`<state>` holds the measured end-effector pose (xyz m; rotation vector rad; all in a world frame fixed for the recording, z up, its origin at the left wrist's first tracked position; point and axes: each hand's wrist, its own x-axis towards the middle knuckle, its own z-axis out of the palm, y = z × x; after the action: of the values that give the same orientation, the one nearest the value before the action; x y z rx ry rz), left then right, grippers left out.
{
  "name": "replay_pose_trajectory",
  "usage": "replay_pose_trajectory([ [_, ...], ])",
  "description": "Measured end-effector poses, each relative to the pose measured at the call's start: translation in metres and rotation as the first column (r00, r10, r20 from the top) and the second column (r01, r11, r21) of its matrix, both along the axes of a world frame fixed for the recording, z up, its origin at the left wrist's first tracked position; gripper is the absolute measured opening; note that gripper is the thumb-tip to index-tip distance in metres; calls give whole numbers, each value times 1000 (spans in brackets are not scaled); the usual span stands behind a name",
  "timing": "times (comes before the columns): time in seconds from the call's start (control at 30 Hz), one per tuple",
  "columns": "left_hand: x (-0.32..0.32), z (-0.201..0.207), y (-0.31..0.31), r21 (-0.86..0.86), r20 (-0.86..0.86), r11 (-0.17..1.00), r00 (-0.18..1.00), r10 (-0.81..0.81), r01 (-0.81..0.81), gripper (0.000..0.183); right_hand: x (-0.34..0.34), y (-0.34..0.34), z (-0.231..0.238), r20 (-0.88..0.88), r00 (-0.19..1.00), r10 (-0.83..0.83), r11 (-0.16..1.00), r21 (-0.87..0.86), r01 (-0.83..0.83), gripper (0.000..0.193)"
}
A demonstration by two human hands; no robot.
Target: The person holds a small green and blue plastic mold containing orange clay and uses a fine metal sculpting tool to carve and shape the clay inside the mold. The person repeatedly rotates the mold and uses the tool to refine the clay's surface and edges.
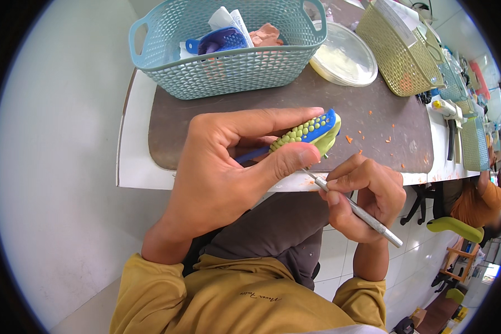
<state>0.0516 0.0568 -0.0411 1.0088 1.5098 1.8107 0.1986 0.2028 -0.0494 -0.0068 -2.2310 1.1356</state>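
Note:
My left hand (220, 158) is closed around a blue perforated dental impression tray (327, 123), fingers on top and thumb below. Lime-green impression material (295, 133) bulges in rows of dots through its holes and covers its underside. Its blue handle points back into my palm. In my right hand (367, 192) is a slim silver craft knife (367, 216), pinched like a pen. Its narrow blade reaches up to the left, close to my left thumb and below the green material; whether it touches the material I cannot tell.
A blue woven basket (222, 75) at the back holds another blue tray (222, 40), papers and pinkish pieces. Beside it stand a round clear-lidded tub (345, 61) and an olive basket (401, 55). Orange crumbs lie on the brown mat (206, 114). Another person (479, 203) sits far right.

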Motion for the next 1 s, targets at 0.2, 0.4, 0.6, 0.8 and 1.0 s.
replay_pose_trajectory([
  [0.2,-1,4,1,17,134,999,990,33,-36,39,1,-1,-1,-20,1000,11,998,-63,-12,15],
  [0.4,-2,5,-2,-9,55,1000,998,17,-16,41,2,4,0,-27,996,84,995,-46,-85,16],
  [0.6,1,2,-3,56,31,998,1000,-5,4,47,2,5,1,-19,995,98,987,-128,-100,16],
  [0.8,1,2,-3,73,83,997,996,17,-23,49,2,4,-1,-38,996,82,996,-44,-84,17],
  [1.0,0,5,-3,57,81,998,997,15,-19,52,2,8,-3,-75,991,110,994,13,-109,18],
])
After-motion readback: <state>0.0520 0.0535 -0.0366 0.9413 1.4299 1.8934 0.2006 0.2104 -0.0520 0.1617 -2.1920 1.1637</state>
